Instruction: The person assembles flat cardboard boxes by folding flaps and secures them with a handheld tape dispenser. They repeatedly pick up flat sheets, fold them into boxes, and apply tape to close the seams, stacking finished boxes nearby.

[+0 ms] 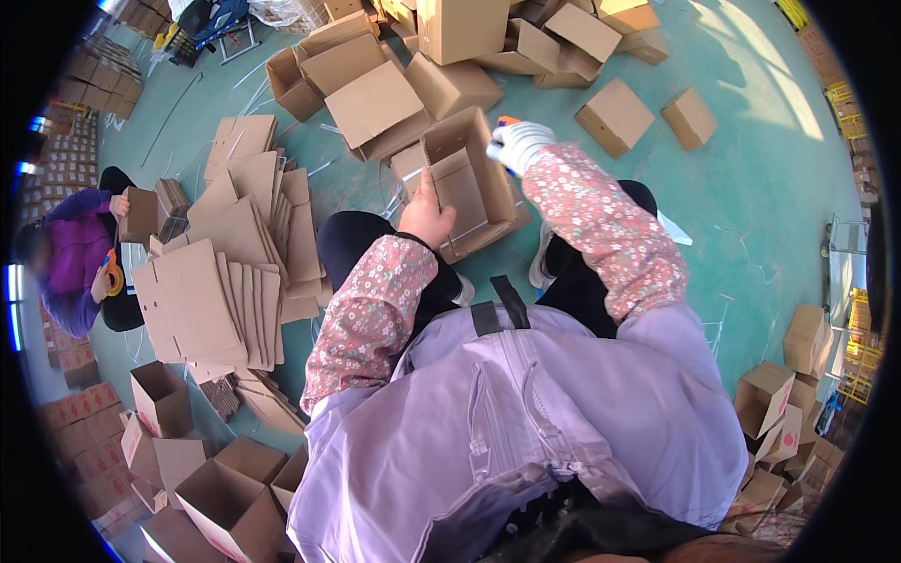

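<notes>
Between my knees a cardboard box [477, 178] stands tilted on the floor, its top open towards me and its inside showing. My left hand [428, 214] is bare and holds the box by its near left side. Its index finger lies stretched along the wall, and the other fingers are curled and partly hidden. At the box's right side, my right hand [522, 147] wears a white striped glove. Its fingers are closed round a tape dispenser [508, 121], of which only orange and blue parts show beside the glove.
Flattened cardboard sheets [192, 305] lie stacked at my left. Beyond them a person in purple [75, 249] holds a small box and an orange tape dispenser. Made-up boxes [375, 103] are heaped ahead. More open boxes [230, 502] stand at lower left and lower right. Strapping scraps litter the green floor.
</notes>
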Demonstrator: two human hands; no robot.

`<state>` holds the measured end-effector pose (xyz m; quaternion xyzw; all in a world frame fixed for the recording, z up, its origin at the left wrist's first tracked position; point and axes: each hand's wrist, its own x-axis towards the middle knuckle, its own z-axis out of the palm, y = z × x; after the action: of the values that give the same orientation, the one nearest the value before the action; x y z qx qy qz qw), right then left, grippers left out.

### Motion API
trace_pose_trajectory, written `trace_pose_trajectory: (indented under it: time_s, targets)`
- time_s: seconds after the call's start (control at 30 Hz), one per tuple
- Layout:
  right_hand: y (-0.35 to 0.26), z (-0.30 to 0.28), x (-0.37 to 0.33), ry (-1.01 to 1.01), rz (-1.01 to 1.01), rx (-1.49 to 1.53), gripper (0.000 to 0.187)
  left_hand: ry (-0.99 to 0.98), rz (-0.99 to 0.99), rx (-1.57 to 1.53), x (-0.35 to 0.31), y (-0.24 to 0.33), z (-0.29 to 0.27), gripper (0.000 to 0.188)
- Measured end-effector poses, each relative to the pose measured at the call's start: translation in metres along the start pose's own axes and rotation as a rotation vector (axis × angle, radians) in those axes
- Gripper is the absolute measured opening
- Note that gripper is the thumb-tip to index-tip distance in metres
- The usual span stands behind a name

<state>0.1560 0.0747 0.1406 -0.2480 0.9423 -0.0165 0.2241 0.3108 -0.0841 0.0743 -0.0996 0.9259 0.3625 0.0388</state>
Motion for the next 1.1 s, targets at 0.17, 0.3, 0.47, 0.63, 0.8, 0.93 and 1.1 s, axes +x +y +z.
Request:
trace_pose_trajectory:
  time_s: [0.17,0.3,0.47,0.63,0.8,0.93,1.1]
  targets:
    - [-0.027,0.035,0.012,-0.038,-0.036,-0.028,0.038,0.298,0.117,-0.017,0.0,-0.012,0.002,0.072]
    - [-0.021,0.045,0.011,0.076,-0.05,0.069,0.027,0.211,0.613,0.281,-0.003,-0.011,-0.003,0.069]
    - [-0.014,0.046,0.009,0.073,-0.044,0.085,0.03,-0.301,0.664,0.497,-0.002,0.0,-0.011,0.054]
    - [-0.015,0.051,0.015,0.011,0.007,0.246,0.034,-0.593,0.502,0.189,0.014,0.006,-0.014,0.023]
    - [-0.013,0.059,0.016,0.094,-0.056,0.317,0.032,-0.414,0.316,0.615,0.029,0.008,0.006,0.021]
    - [-0.011,0.063,0.021,0.071,-0.065,0.154,0.036,-0.085,0.49,0.689,0.02,0.003,0.025,0.016]
    - [-0.001,0.088,0.029,0.175,-0.081,0.145,0.036,-0.208,0.398,0.689,-0.015,0.002,0.058,0.016]
